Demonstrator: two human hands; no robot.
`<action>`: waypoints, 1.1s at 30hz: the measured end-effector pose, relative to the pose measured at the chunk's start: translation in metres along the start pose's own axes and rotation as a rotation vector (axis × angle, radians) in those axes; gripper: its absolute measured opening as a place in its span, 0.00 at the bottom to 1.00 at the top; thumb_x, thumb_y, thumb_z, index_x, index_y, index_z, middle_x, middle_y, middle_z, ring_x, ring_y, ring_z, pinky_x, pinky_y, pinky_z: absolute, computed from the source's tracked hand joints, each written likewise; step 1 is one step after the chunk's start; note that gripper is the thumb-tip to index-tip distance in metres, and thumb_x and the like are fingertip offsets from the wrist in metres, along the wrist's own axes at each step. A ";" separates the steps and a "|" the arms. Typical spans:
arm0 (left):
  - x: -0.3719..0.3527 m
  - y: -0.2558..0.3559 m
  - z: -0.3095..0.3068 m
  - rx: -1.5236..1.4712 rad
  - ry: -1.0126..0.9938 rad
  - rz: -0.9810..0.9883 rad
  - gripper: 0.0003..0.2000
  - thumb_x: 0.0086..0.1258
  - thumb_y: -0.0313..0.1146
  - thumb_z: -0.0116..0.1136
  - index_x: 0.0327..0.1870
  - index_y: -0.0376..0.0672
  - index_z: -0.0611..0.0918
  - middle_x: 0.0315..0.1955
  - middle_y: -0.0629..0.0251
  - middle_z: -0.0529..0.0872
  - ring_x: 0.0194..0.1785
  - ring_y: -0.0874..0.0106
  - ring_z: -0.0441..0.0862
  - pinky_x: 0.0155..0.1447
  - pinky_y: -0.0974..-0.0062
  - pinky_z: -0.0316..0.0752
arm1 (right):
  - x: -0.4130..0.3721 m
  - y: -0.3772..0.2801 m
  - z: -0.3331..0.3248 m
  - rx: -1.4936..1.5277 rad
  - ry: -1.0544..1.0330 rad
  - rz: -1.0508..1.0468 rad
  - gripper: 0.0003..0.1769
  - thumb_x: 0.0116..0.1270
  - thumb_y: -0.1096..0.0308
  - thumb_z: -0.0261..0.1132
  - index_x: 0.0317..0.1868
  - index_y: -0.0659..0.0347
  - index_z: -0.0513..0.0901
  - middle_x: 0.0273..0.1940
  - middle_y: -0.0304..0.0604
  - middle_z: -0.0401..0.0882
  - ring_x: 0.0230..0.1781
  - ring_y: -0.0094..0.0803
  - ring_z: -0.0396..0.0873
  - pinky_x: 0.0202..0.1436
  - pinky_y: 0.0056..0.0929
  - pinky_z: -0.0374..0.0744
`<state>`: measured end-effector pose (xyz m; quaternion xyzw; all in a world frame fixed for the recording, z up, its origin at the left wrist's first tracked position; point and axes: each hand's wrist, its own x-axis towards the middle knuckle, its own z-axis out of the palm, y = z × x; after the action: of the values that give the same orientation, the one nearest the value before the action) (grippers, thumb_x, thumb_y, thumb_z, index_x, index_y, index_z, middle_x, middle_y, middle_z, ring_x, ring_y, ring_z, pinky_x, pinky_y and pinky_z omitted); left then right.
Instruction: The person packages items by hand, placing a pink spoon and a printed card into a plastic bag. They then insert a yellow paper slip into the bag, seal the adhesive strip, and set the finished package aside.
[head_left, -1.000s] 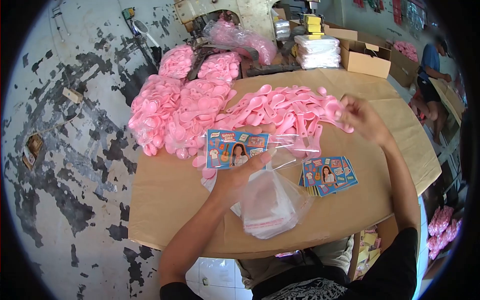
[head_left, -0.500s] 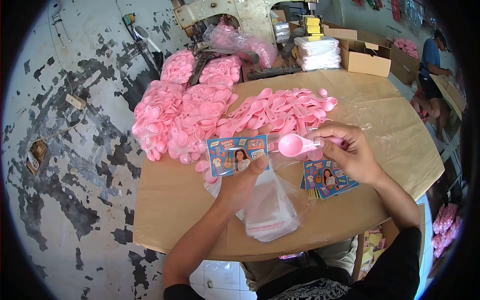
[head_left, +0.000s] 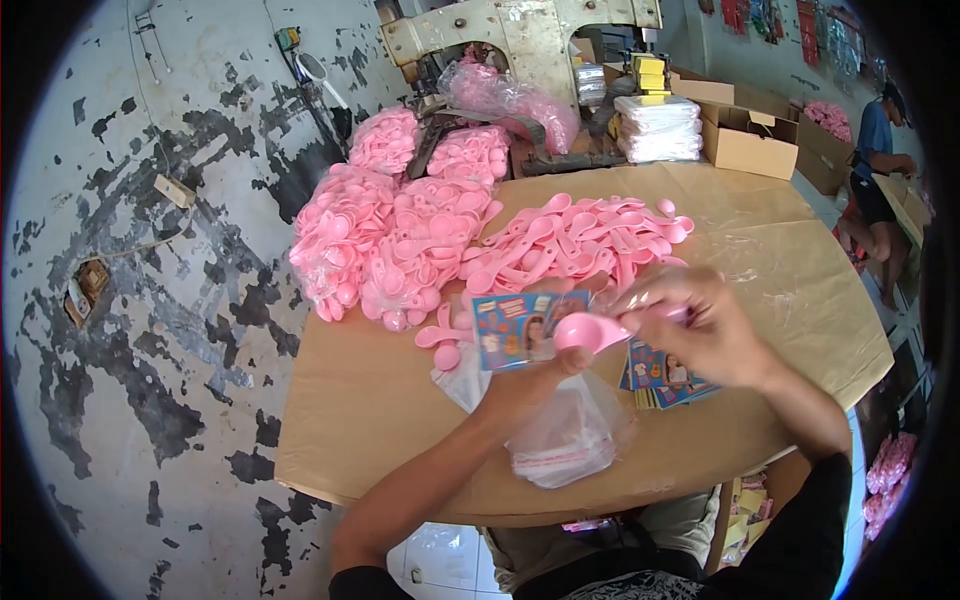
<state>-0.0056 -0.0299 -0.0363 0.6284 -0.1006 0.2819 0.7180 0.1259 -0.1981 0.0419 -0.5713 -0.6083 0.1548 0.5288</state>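
My left hand (head_left: 535, 388) grips a blue printed card (head_left: 503, 330), thumb in front. Clear plastic film shows by its right edge, blurred. From the right, my right hand (head_left: 718, 325) pinches a pink measuring spoon (head_left: 577, 334), whose bowl overlaps the card near my left thumb. Beneath my hands lies a stack of clear plastic bags (head_left: 565, 445). More blue cards (head_left: 660, 372) are stacked below my right hand. Just beyond is a heap of loose pink spoons (head_left: 585, 235), and a few spoons (head_left: 447, 340) rest left of the card.
Bulging bags of pink spoons (head_left: 420, 240) stand at the table's back left, before a metal machine (head_left: 510, 35). Packed clear bags (head_left: 657, 130) and a cardboard box (head_left: 750, 140) sit at the back right. Another person (head_left: 875, 165) works at far right.
The spoon in my right hand has come over the right part of the card, close to my left thumb. The card has shifted right in view as the camera turned slightly left.
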 end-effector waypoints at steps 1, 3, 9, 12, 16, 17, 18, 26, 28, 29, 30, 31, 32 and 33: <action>-0.001 -0.004 -0.002 0.007 0.065 -0.041 0.37 0.67 0.47 0.62 0.72 0.47 0.57 0.69 0.57 0.65 0.72 0.62 0.63 0.71 0.59 0.66 | 0.005 -0.005 -0.010 -0.105 0.044 -0.086 0.09 0.65 0.76 0.65 0.45 0.66 0.84 0.41 0.41 0.85 0.43 0.22 0.80 0.45 0.23 0.79; 0.010 -0.002 -0.008 -0.180 0.072 0.008 0.37 0.63 0.38 0.69 0.70 0.44 0.60 0.63 0.59 0.72 0.65 0.68 0.71 0.66 0.68 0.68 | 0.017 -0.036 -0.038 -0.232 0.117 0.022 0.06 0.66 0.76 0.64 0.42 0.66 0.84 0.38 0.39 0.85 0.39 0.22 0.81 0.42 0.21 0.78; 0.014 0.006 -0.005 0.227 0.376 0.059 0.36 0.64 0.37 0.67 0.69 0.39 0.60 0.64 0.58 0.67 0.69 0.67 0.62 0.73 0.64 0.57 | 0.044 -0.039 -0.047 -0.799 -0.176 -0.100 0.03 0.65 0.79 0.62 0.36 0.66 0.83 0.30 0.36 0.83 0.33 0.17 0.79 0.33 0.19 0.75; 0.017 0.011 -0.009 0.646 0.381 0.245 0.41 0.58 0.43 0.71 0.68 0.34 0.61 0.65 0.52 0.63 0.70 0.59 0.59 0.72 0.58 0.57 | 0.048 -0.045 -0.039 -0.438 0.171 -0.027 0.02 0.61 0.76 0.67 0.34 0.64 0.82 0.25 0.33 0.80 0.19 0.11 0.69 0.19 0.15 0.64; 0.010 0.029 0.014 1.161 -0.010 0.325 0.44 0.52 0.46 0.74 0.66 0.33 0.63 0.59 0.47 0.69 0.63 0.50 0.67 0.64 0.60 0.65 | 0.050 -0.015 -0.006 -0.332 0.049 -0.356 0.01 0.61 0.77 0.66 0.34 0.64 0.82 0.23 0.34 0.80 0.16 0.10 0.68 0.16 0.13 0.61; 0.005 0.026 0.022 1.177 -0.074 0.251 0.43 0.53 0.45 0.74 0.66 0.33 0.63 0.58 0.47 0.70 0.60 0.52 0.70 0.60 0.61 0.68 | 0.049 -0.014 -0.002 -0.316 0.020 -0.375 0.01 0.61 0.77 0.66 0.34 0.64 0.82 0.23 0.34 0.80 0.16 0.10 0.69 0.16 0.13 0.61; 0.002 0.024 0.025 1.078 -0.107 0.143 0.39 0.56 0.42 0.70 0.65 0.33 0.64 0.57 0.48 0.71 0.56 0.56 0.72 0.57 0.63 0.69 | 0.047 -0.012 0.001 -0.292 0.000 -0.371 0.01 0.61 0.77 0.65 0.34 0.64 0.82 0.23 0.33 0.80 0.17 0.10 0.69 0.17 0.13 0.62; -0.005 0.019 0.042 -0.097 0.014 -0.359 0.21 0.73 0.22 0.48 0.66 0.32 0.66 0.56 0.53 0.79 0.60 0.64 0.78 0.61 0.66 0.73 | 0.057 -0.008 -0.028 -0.075 0.185 -0.226 0.15 0.66 0.73 0.64 0.52 0.66 0.76 0.36 0.37 0.81 0.33 0.13 0.75 0.32 0.15 0.71; -0.006 0.017 0.036 0.004 -0.150 -0.377 0.23 0.71 0.21 0.51 0.67 0.33 0.64 0.58 0.52 0.78 0.61 0.63 0.77 0.63 0.64 0.73 | 0.057 -0.010 -0.037 -0.193 0.078 -0.160 0.22 0.66 0.71 0.65 0.59 0.65 0.73 0.40 0.38 0.81 0.38 0.14 0.75 0.37 0.16 0.71; -0.007 0.018 0.033 0.055 -0.233 -0.387 0.24 0.70 0.20 0.52 0.67 0.33 0.64 0.59 0.51 0.78 0.62 0.63 0.77 0.64 0.63 0.73 | 0.054 -0.006 -0.039 -0.242 -0.016 -0.098 0.23 0.65 0.71 0.66 0.60 0.64 0.72 0.39 0.38 0.81 0.37 0.15 0.75 0.36 0.16 0.71; -0.008 0.019 0.034 0.054 -0.246 -0.426 0.26 0.70 0.20 0.53 0.68 0.34 0.63 0.59 0.51 0.77 0.62 0.63 0.76 0.65 0.63 0.72 | 0.055 -0.005 -0.039 -0.223 -0.075 -0.092 0.23 0.65 0.71 0.67 0.59 0.63 0.73 0.37 0.38 0.82 0.34 0.16 0.75 0.34 0.15 0.70; -0.009 0.022 0.035 0.055 -0.259 -0.467 0.27 0.69 0.20 0.54 0.69 0.34 0.61 0.60 0.51 0.77 0.63 0.63 0.76 0.66 0.63 0.71 | 0.056 -0.004 -0.039 -0.205 -0.134 -0.085 0.23 0.64 0.71 0.67 0.59 0.62 0.74 0.34 0.38 0.82 0.31 0.16 0.75 0.32 0.15 0.70; -0.009 0.024 0.035 0.057 -0.273 -0.508 0.28 0.69 0.19 0.55 0.69 0.35 0.60 0.60 0.51 0.77 0.64 0.63 0.75 0.67 0.63 0.70 | 0.056 -0.003 -0.039 -0.186 -0.192 -0.077 0.23 0.64 0.70 0.68 0.58 0.61 0.75 0.32 0.37 0.82 0.28 0.17 0.75 0.30 0.15 0.69; -0.007 0.025 0.035 0.071 -0.308 -0.532 0.29 0.68 0.19 0.56 0.69 0.35 0.60 0.60 0.52 0.76 0.64 0.63 0.75 0.67 0.63 0.70 | 0.056 -0.006 -0.040 -0.175 -0.188 -0.057 0.22 0.63 0.70 0.69 0.57 0.60 0.75 0.30 0.37 0.82 0.26 0.17 0.76 0.29 0.15 0.69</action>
<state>-0.0178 -0.0642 -0.0117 0.6928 -0.0303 -0.0110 0.7205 0.1672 -0.1681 0.0886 -0.5806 -0.6824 0.1392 0.4217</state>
